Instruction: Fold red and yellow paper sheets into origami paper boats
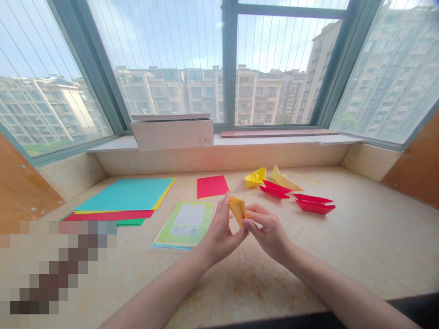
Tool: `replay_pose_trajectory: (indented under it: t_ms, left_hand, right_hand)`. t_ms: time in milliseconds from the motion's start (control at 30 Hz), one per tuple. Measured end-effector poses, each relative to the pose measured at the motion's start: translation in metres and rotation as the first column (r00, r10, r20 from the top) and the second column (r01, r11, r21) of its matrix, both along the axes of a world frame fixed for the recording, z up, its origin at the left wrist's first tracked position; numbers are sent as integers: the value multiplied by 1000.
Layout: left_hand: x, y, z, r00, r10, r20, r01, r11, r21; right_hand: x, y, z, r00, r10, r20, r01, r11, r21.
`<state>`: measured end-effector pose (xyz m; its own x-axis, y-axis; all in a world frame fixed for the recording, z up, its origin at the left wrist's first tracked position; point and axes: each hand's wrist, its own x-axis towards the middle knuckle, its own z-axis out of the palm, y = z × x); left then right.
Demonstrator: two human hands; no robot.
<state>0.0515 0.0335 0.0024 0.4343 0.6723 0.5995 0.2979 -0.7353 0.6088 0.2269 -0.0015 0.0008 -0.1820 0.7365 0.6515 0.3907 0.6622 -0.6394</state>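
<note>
Well, the left hand [219,233] and the right hand [269,233] are close together, and both pinch a folded yellow paper [238,211] up in the air above the stone-topped ledge [343,242]. The paper sits right between them. It looks very light and a little stiff along its folds, but it could crush easily, so soft fingertips on the folded edges would hold it best. Farther away lie red paper boats [313,203], a yellow paper boat [255,177], a red paper sheet [212,186], a green booklet [183,225], and a pile of colored paper [125,195]. A cardboard box [171,133] sits on the windowsill.
</note>
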Motion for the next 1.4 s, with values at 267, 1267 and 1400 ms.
replay_pose_trajectory:
  t_ms: [267,1267,1400]
  left_hand:
    - [-9,6,3,991,-29,-128,7,986,-168]
    - [-15,2,19,699,-315,642,694,513,-504]
    - [-12,-2,18,738,-267,620,648,538,-539]
  right_hand:
    - [3,2,1,995,-32,97,29,999,29]
    - [19,0,-2,994,-107,7,100,954,281]
    - [19,-1,-3,992,-125,34,106,936,335]
